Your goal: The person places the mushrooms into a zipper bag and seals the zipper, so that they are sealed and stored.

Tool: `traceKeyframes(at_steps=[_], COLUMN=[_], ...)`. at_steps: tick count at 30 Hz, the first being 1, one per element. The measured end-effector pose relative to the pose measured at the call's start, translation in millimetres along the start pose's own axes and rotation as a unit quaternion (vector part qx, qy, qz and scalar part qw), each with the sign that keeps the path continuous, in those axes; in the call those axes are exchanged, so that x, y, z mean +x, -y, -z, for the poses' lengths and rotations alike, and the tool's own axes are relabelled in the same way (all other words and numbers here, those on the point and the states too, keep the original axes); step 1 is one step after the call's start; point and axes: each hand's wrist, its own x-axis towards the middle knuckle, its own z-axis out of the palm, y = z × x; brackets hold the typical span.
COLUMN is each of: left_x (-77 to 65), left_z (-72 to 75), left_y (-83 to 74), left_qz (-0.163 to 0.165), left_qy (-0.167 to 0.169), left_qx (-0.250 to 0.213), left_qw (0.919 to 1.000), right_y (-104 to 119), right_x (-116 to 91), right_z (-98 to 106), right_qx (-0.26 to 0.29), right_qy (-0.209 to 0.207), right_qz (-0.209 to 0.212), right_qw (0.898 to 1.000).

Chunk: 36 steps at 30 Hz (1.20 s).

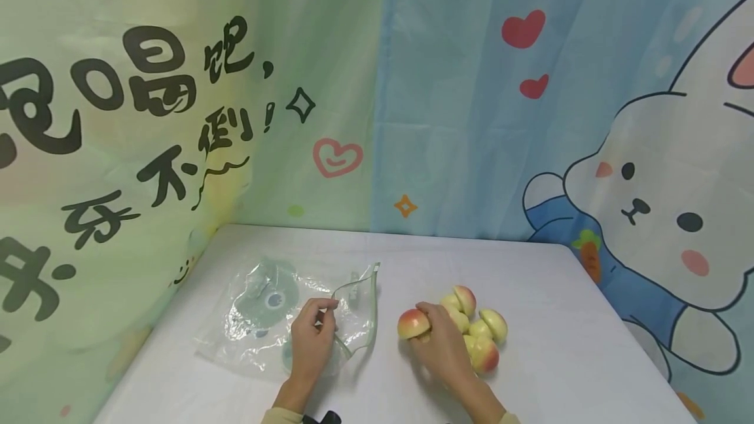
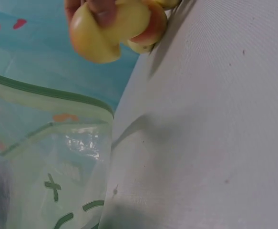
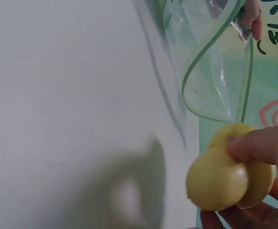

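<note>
From the head view, the left hand (image 1: pixel 313 339) pinched the clear bag (image 1: pixel 247 329) by its rim (image 1: pixel 374 309), on the table (image 1: pixel 565 352); the right hand (image 1: pixel 442 349) gripped a fruit (image 1: pixel 413 324) beside other fruits (image 1: pixel 493 326). Left wrist: I saw it held apart from the bag. Right wrist: thumb (image 3: pixel 253 145) and fingers curled round it — the bag gaped beyond.

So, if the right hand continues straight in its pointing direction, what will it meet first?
Probably the green rim of the clear zip bag, near its far corner: the right hand, holding a red-yellow fruit, points forward and left. Depth is unclear, so it could pass beside or above.
</note>
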Motion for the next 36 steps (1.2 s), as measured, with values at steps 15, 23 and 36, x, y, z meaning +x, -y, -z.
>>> traceKeyframes(at_steps=[15,23,36], left_x=[3.0,2.1,5.3], left_z=[10.1,5.5,2.6], left_y=[-32.7,-34.8,-36.9], left_qz=[-0.012,-0.044,-0.064], left_qy=[-0.002,-0.011,0.017], left_qx=[0.025,0.014,-0.029], left_qw=[0.9996,0.9989,0.9974], right_y=[34.6,55.5,36.0], right_x=[8.9,1.7,5.5], right_z=[-61.1,-68.2,-99.1], right_qx=[0.321,0.372,0.393], right_qy=[-0.014,0.011,0.019], right_qz=[-0.067,-0.078,-0.068], right_qw=[0.945,0.925,0.917])
